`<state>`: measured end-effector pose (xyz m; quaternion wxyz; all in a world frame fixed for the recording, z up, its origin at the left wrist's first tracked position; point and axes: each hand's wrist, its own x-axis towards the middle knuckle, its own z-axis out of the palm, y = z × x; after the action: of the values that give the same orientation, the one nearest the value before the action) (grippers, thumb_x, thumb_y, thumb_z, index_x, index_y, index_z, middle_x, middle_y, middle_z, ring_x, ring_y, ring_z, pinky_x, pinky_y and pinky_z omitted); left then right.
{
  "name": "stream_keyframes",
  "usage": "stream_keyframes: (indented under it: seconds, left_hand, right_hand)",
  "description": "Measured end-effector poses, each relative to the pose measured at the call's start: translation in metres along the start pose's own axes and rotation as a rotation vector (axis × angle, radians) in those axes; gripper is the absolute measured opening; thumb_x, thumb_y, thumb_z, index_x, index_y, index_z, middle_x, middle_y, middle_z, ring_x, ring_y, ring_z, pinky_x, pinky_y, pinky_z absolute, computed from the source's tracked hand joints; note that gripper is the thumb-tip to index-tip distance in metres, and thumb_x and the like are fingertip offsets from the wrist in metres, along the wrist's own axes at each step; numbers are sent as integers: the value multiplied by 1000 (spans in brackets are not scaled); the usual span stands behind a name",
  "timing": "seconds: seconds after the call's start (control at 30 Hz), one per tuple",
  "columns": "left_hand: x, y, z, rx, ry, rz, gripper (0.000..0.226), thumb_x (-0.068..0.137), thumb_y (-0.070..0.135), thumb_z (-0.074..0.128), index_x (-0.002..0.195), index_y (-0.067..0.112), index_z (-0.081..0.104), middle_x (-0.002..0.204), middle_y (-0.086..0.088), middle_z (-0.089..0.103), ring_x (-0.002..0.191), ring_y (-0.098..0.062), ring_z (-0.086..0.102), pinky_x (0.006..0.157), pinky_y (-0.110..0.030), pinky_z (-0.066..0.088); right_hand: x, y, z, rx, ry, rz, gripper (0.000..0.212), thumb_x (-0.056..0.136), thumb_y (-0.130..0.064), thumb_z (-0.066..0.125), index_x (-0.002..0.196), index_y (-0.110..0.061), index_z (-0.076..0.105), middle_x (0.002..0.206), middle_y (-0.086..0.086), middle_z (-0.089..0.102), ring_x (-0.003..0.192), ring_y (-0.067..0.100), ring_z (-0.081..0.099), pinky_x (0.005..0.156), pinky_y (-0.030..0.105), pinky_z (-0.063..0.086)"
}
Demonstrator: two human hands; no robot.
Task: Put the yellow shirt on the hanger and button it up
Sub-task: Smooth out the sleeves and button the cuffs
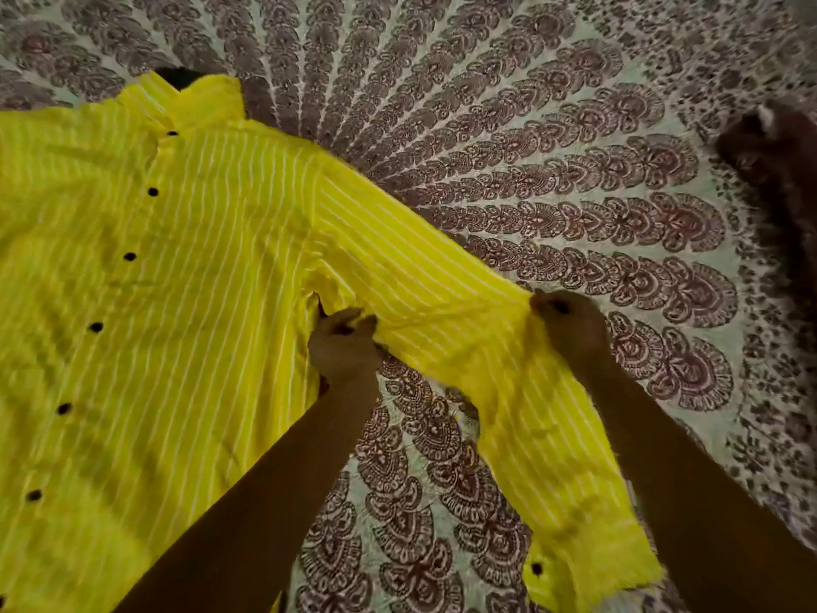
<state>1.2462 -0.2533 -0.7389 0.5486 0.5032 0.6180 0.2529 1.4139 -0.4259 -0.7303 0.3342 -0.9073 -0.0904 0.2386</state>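
Note:
The yellow striped shirt [185,280] lies flat on the patterned bedsheet [508,139], front up, with a row of black buttons down its placket. A black hanger tip [177,76] shows inside the collar. One long sleeve [442,303] stretches toward the lower right. My left hand [344,345] pinches the sleeve fabric near the armpit. My right hand [570,325] pinches the sleeve's upper edge at about its middle, where the sleeve bends down toward the cuff [588,572].
A dark furry shape [778,170], blurred, lies on the sheet at the right edge. The bedsheet extends open beyond the shirt to the top and right.

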Motion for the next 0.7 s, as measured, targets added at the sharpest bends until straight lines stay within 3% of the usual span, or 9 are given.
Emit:
stream_keyframes:
  seconds: [0.07, 0.13, 0.17, 0.23, 0.33, 0.43, 0.57, 0.63, 0.7]
  left_hand:
    - [2, -8, -4, 60, -7, 69, 21, 68, -3, 74, 86, 1, 65, 68, -11, 56, 56, -15, 50, 62, -30, 45]
    - [0, -17, -6, 77, -25, 176, 26, 66, 5, 77, 83, 13, 59, 66, -4, 52, 58, -19, 49, 64, -34, 46]
    - [-4, -20, -6, 67, -24, 203, 32, 66, 7, 78, 87, 13, 55, 66, -2, 50, 58, -17, 49, 64, -33, 45]
    - [-15, -22, -4, 0, -2, 184, 48, 65, 10, 81, 101, 6, 49, 72, -3, 50, 62, -13, 50, 67, -29, 45]
    - [-41, -26, 2, -141, -11, 0, 57, 65, 12, 82, 105, 9, 41, 89, -13, 56, 78, -25, 62, 74, -43, 54]
    - [-73, -31, 8, -233, -324, -234, 44, 68, 7, 79, 93, 4, 43, 80, -20, 54, 51, -17, 60, 45, -27, 51]
    - [-94, -40, 14, -56, -650, -209, 37, 79, 6, 71, 100, -14, 48, 67, -18, 52, 40, 0, 49, 37, -10, 35]
    - [-99, -39, 14, -30, -740, -197, 16, 89, 4, 57, 77, -5, 51, 49, 5, 53, 36, 5, 43, 37, -9, 33]
    - [-100, -35, 8, -57, -623, -211, 21, 93, 6, 51, 73, 11, 53, 46, 8, 57, 39, 2, 50, 40, -16, 40]
  right_hand:
    - [5, 3, -9, -49, 8, -55, 23, 91, -16, 59, 97, 5, 68, 65, -1, 67, 58, -9, 59, 48, 14, 31]
    - [4, 3, -10, -174, -37, -103, 23, 92, -23, 58, 92, -4, 70, 81, 16, 68, 84, 23, 65, 54, 23, 25]
    - [2, 2, -11, -206, -60, -116, 24, 91, -27, 58, 80, -9, 68, 74, 16, 65, 81, 28, 61, 53, 24, 25]
    - [-2, 5, -16, -186, -116, -113, 37, 88, -38, 60, 63, -11, 59, 58, 8, 52, 68, 24, 52, 52, 25, 30]
    - [-16, 23, -36, -119, -380, -43, 37, 75, -48, 69, 89, -14, 71, 77, 2, 67, 69, 11, 62, 66, 28, 48]
    - [-41, 52, -58, -44, -639, -7, 46, 60, -50, 81, 97, -26, 68, 91, -13, 71, 77, -4, 66, 71, 15, 53]
    - [-70, 86, -83, 39, -636, 228, 15, 79, -14, 71, 76, -1, 63, 57, 7, 60, 48, 12, 58, 51, 26, 48]
    - [-88, 99, -96, 107, -592, 338, 20, 79, -22, 72, 78, -5, 64, 65, 12, 63, 57, 18, 63, 60, 29, 55]
    - [-106, 109, -104, 247, -540, 346, 56, 48, -52, 86, 80, -10, 66, 70, 11, 67, 64, 18, 68, 68, 31, 58]
